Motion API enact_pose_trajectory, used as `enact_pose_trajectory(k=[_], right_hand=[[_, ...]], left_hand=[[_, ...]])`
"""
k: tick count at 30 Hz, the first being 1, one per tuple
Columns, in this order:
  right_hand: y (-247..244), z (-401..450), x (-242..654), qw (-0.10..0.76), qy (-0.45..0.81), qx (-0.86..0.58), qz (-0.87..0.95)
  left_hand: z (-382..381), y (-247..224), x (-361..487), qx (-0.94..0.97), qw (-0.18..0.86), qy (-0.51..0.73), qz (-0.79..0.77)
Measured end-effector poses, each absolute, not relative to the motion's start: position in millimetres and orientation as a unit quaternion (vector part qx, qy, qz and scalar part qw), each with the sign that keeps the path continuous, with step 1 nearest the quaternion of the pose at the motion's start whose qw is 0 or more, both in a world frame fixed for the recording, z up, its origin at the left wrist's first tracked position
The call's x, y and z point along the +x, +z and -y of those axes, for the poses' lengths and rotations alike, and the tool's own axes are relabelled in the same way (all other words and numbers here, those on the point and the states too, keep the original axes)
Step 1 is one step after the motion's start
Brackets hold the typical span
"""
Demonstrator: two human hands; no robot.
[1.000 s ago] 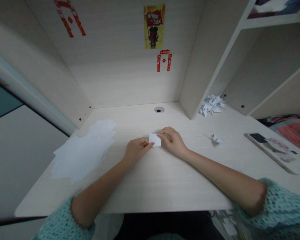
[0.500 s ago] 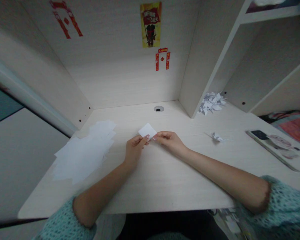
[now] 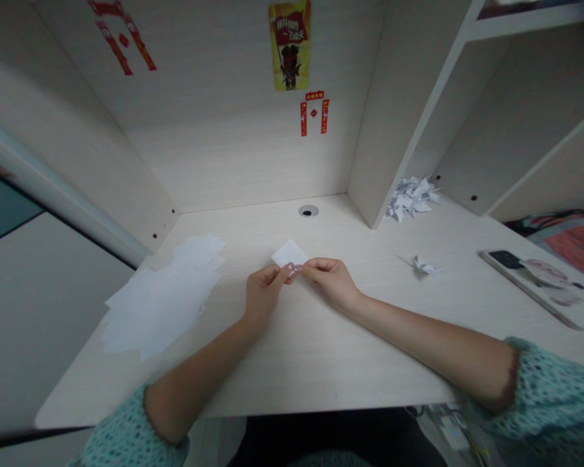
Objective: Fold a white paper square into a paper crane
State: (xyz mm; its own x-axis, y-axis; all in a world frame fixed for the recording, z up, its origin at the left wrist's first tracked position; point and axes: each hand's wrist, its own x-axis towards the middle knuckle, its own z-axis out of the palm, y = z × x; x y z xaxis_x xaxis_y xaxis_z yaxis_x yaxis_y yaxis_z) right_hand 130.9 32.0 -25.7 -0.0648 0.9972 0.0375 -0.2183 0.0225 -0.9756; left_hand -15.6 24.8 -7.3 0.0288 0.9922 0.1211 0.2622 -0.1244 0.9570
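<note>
A small white folded paper square (image 3: 290, 251) is held just above the desk, one corner pointing away from me. My left hand (image 3: 265, 292) pinches its near left edge between thumb and fingers. From the other side, my right hand (image 3: 335, 280) grips the near right edge, thumb and forefinger pressed together. The two thumbs almost meet at the near corner and hide it. To the left lies a spread pile of white paper sheets (image 3: 165, 301). A single folded paper crane (image 3: 423, 266) rests to the right of my right hand.
A heap of folded white paper pieces (image 3: 411, 196) sits behind the upright partition (image 3: 394, 130). At the right lies a phone (image 3: 540, 285) in a decorated case. The desk (image 3: 335, 363) has a round cable hole (image 3: 308, 211) near its back wall.
My right thumb and fingertips have come closer to my left thumb at the paper's near corner. The paper has shifted slightly right in view. The camera has moved a little.
</note>
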Motion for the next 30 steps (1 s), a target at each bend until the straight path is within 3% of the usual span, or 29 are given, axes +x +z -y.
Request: enact_pose_trajectory(k=[16,24,30], right_hand=[[-18.6,-34.6,138.6,0.571,0.532,-0.466,0.417],[-21.1,-50.1,157.5,0.63,0.46,-0.489,0.39],[-19.8,-41.4,148.9,0.543,0.482,-0.442,0.528]], left_hand=[[-27.5,-6.6,-17.5,0.578,0.441,0.43,-0.536],[-34.2,-5.4,-23.2,0.546,0.437,0.46,-0.547],[-34.2,-10.3,-23.3,0.605,0.404,0.432,-0.533]])
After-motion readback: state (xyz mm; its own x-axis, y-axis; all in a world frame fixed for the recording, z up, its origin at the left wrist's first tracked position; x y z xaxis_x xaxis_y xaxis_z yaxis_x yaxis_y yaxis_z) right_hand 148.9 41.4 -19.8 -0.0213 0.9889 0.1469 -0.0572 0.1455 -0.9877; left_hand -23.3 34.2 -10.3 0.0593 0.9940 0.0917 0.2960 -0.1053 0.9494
